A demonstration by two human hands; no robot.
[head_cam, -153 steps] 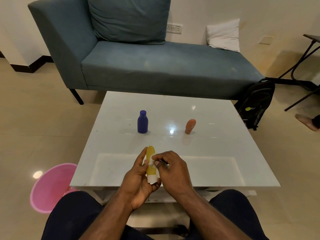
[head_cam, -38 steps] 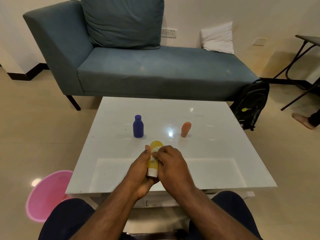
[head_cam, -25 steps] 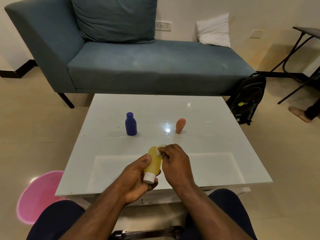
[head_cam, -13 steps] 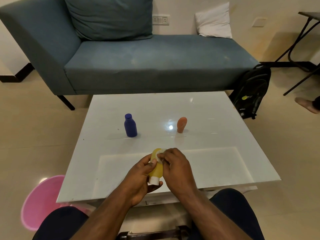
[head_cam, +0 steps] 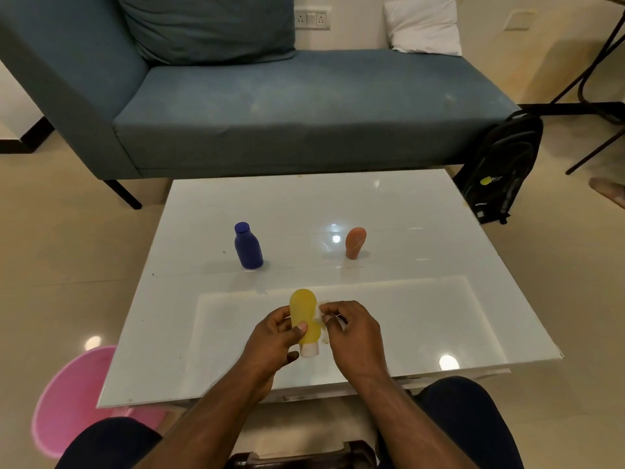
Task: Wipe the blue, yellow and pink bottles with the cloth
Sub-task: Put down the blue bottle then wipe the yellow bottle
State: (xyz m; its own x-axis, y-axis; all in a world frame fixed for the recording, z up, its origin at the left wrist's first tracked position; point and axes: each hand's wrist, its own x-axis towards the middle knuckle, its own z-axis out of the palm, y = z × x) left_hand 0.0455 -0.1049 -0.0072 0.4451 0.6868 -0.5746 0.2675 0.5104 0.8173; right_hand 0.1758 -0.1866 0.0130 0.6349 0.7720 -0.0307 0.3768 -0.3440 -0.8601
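My left hand [head_cam: 270,340] grips the yellow bottle [head_cam: 303,313] above the near part of the white table [head_cam: 406,316], white cap pointing down. My right hand [head_cam: 351,333] pinches a small white cloth [head_cam: 320,311] against the bottle's right side; most of the cloth is hidden by the fingers. The blue bottle [head_cam: 248,246] stands upright at the table's middle left. The pink bottle [head_cam: 355,242] stands at the middle right, cap down.
A blue-grey sofa [head_cam: 270,106] with a white cushion [head_cam: 424,25] runs behind the table. A black backpack [head_cam: 500,170] leans at the sofa's right end. A pink tub [head_cam: 74,401] sits on the floor at my left. A foot [head_cam: 608,194] shows at the right edge.
The cloth in my right hand has slid from the top of the yellow bottle to its right side. My left hand has turned the bottle slightly. The blue and pink bottles have stayed put.
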